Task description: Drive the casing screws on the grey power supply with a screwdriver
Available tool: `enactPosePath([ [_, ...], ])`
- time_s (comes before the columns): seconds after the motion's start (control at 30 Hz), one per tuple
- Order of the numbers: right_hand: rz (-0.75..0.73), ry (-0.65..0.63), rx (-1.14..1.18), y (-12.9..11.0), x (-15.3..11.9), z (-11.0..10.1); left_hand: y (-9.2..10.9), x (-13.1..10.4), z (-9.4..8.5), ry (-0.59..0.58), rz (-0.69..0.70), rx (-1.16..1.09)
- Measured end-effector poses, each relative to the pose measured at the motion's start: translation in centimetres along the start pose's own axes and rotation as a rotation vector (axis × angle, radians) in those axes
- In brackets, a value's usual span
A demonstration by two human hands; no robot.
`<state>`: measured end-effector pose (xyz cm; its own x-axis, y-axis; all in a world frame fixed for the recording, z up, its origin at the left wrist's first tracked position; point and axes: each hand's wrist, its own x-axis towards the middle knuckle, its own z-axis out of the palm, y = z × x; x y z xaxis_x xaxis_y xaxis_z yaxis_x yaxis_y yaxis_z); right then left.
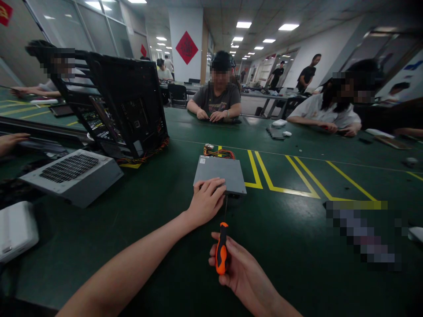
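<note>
A grey metal computer power supply (220, 169) lies flat on the green tabletop in front of me, its bundle of coloured cables (220, 152) at the far side. My left hand (209, 198) rests on its top near the front-left corner, fingers laid out over the metal; the thumb is hidden. My right hand (233, 259) is closed round the orange and black handle of a screwdriver (221, 251). The thin shaft points away from me, and its tip reaches the near side of the power supply. Whether the tip sits in a screw is too small to tell.
Left of me stand an open black computer case (132, 105) and another power supply (79, 174) with a vent grille. A white box-like device (16, 231) sits at the left edge. Yellow tape lines (291, 189) mark the table (158, 273). People sit opposite and alongside.
</note>
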<state>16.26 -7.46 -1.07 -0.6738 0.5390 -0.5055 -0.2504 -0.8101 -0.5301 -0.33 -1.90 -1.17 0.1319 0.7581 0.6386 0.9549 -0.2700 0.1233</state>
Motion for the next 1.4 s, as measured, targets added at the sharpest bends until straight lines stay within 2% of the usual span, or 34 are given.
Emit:
enactPosePath([
  [0.13,-0.036,0.006,-0.047,-0.05,-0.21,0.00,0.02,0.02,0.01,0.002,-0.003,0.005],
  [0.43,0.044,-0.010,0.008,0.01,-0.09,0.41,-0.05,-0.01,0.27,0.008,-0.009,0.000],
  [0.83,-0.016,-0.058,-0.029,0.17,-0.11,-0.10,-0.08,0.00,0.02,0.008,-0.001,0.002],
  [1.07,0.037,-0.022,0.059,0.07,-0.17,0.43,-0.02,0.02,0.08,0.006,-0.011,-0.011],
  [1.27,-0.022,-0.002,-0.055,0.20,-0.23,0.09,-0.07,0.03,0.03,0.014,-0.002,-0.009],
  [1.4,-0.004,-0.011,-0.020,-0.01,-0.31,0.40,-0.05,0.06,0.01,0.009,-0.003,-0.007],
])
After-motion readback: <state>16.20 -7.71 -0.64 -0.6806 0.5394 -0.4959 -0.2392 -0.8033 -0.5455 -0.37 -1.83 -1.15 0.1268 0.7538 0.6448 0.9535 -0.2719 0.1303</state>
